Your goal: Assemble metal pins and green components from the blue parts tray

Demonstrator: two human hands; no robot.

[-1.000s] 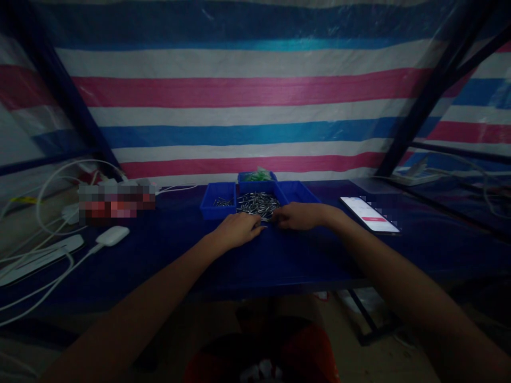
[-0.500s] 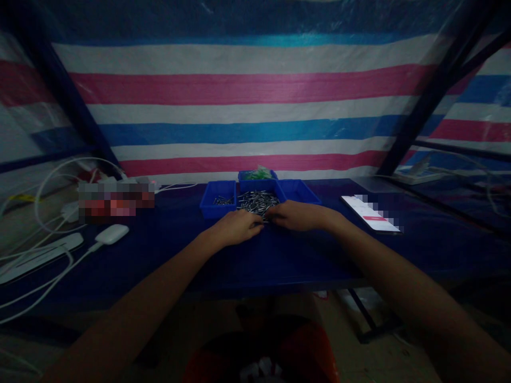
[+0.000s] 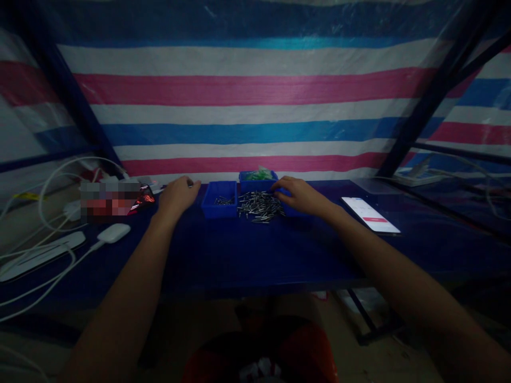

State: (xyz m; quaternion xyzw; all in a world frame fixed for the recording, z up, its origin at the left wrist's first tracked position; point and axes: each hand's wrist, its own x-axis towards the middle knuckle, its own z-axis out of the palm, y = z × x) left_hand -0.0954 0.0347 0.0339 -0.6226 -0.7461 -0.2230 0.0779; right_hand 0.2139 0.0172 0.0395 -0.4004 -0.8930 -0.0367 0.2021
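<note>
A heap of thin silver metal pins (image 3: 260, 206), too small to name more exactly, lies on the blue table between several blue bins. My left hand (image 3: 179, 196) is raised just left of the left blue bin (image 3: 220, 211). Its fingers are curled together, with a small dark bit showing by the thumb that I cannot make out. My right hand (image 3: 298, 194) hovers at the heap's right edge, covering much of the right blue bin (image 3: 294, 209). Its thumb and fingers are bent close together, and what they hold is hidden. Some pins (image 3: 224, 201) lie inside the left bin.
Behind the heap stands a blue bin (image 3: 246, 186) containing a green-and-clear plastic bag (image 3: 260, 173). A lit phone (image 3: 369, 214) lies to the right. At the left are a white charger (image 3: 114, 232), a power strip (image 3: 43, 256), cables and a red shiny packet (image 3: 144, 199). Striped sheeting hangs behind.
My left hand has left the front of the heap and gone left, past the left bin. My right hand has lifted slightly away from the front, uncovering the heap's near side.
</note>
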